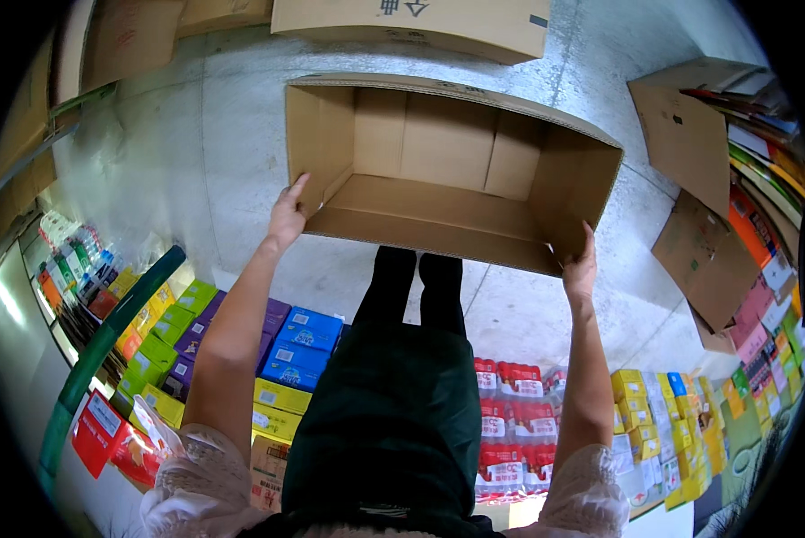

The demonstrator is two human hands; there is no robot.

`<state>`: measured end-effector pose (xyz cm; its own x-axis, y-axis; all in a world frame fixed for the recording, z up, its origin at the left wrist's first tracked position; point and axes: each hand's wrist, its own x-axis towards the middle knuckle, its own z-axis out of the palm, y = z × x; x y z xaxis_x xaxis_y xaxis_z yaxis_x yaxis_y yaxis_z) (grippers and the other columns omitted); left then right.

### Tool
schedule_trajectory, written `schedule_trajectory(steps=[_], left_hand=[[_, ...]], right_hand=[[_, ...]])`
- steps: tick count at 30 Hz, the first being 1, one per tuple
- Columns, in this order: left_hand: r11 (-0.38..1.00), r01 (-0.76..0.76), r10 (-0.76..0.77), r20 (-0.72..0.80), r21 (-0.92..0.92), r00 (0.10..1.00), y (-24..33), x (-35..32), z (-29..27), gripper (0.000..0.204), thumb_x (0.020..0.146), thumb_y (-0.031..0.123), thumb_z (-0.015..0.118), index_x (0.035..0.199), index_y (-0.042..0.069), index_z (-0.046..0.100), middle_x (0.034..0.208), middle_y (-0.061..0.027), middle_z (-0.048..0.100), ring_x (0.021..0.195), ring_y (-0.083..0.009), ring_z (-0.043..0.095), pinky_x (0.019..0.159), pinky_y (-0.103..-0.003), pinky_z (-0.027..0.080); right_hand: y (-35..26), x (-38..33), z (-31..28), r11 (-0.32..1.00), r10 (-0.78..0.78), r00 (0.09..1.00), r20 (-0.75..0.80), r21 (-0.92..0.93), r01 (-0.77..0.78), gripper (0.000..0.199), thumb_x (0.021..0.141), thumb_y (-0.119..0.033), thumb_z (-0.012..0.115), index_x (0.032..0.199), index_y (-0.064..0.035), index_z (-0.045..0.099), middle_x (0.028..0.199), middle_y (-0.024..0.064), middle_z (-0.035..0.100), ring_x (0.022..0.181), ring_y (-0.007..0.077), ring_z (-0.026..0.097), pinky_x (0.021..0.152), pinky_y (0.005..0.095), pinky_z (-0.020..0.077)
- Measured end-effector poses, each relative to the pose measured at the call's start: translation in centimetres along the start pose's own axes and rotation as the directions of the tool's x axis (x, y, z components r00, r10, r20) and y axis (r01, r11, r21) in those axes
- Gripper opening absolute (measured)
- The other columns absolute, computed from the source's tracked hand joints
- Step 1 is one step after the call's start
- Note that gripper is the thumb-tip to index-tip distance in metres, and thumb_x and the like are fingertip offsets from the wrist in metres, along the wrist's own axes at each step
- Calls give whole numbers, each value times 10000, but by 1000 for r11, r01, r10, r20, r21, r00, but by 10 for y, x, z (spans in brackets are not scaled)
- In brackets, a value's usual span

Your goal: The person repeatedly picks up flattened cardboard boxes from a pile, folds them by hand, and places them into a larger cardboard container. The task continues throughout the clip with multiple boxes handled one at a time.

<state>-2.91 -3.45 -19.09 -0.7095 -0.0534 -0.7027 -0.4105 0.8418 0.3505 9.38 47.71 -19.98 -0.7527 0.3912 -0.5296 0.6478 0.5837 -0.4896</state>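
Note:
An open-topped cardboard box [447,215] is held out in front of me, its bare brown inside facing up toward me. My left hand [287,211] grips its near left corner, thumb along the outer side and the other fingers mostly hidden. At the near right corner my right hand [580,267] is closed on the wall, one finger pointing up along the side. Nothing lies inside the box. Below it show my dark trouser legs and a dark green apron [384,421].
Beyond the box, a closed carton [411,27] rests on the pale floor [160,179]. Flattened cardboard [707,255] leans at the right. Behind me stand blue packs [301,345], red-wrapped bottle packs [514,421] and yellow packs [640,408]. A green pole [106,341] slants at the left.

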Motion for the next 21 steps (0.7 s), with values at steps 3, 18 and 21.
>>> schedule_trajectory(steps=[3,18,21], left_hand=[[995,-14,22,-74,98,997,15,1,1,511,766,20,500,1253,171,464,1290,-183,384,1109,-315,466,939,-318,393],[980,10,-41,-153,-199,987,-14,-208,1,230,724,103,540,940,74,613,1010,-204,564,976,-370,519,873,-419,419],[955,85,-101,-42,-285,994,-46,-277,-29,237,742,135,523,950,76,618,951,-195,593,887,-367,558,798,-412,447]], right_hand=[[-11,0,1,991,58,998,-11,-124,-59,634,704,59,515,1278,-174,380,1268,202,388,1100,372,468,910,400,424],[-150,-122,-30,948,-253,886,389,-82,306,345,679,3,522,1023,13,536,980,201,563,950,335,546,825,370,434],[-144,-152,-11,987,-92,669,738,155,-35,257,726,-41,514,974,10,557,749,102,586,678,181,568,632,315,474]])
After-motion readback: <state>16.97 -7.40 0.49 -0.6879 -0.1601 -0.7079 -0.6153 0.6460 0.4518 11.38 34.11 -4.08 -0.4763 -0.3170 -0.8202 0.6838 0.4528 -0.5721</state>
